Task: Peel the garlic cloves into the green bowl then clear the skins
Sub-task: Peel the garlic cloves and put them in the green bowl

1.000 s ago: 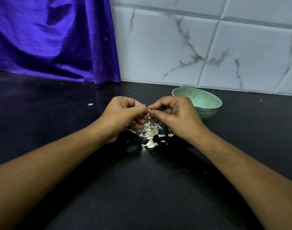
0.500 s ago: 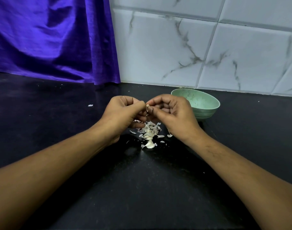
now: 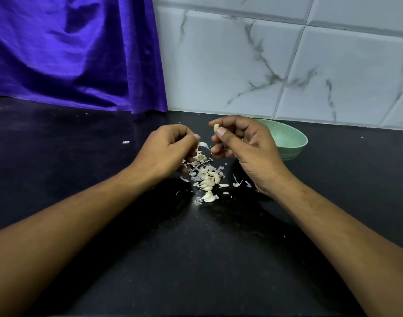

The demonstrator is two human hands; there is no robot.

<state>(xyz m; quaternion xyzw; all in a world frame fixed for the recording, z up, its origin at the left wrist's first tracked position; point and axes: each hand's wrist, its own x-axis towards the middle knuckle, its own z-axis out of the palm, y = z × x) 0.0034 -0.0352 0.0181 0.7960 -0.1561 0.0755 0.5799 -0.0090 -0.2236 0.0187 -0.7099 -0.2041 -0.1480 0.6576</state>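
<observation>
My right hand pinches a pale garlic clove between thumb and forefinger, raised in front of the green bowl. My left hand is curled and pinches a strip of papery skin that hangs from its fingertips. Below and between the hands lies a heap of garlic cloves and skins on the black counter. The right hand hides the bowl's left part; what lies inside the bowl is not visible.
A purple cloth hangs at the back left. White marbled wall tiles rise behind the bowl. A stray flake of skin lies left of my left hand. Small skin scraps lie by my right wrist.
The hands have pulled apart. The right hand keeps the clove and has lifted slightly toward the bowl, while the left hand has come away with a strip of skin.
</observation>
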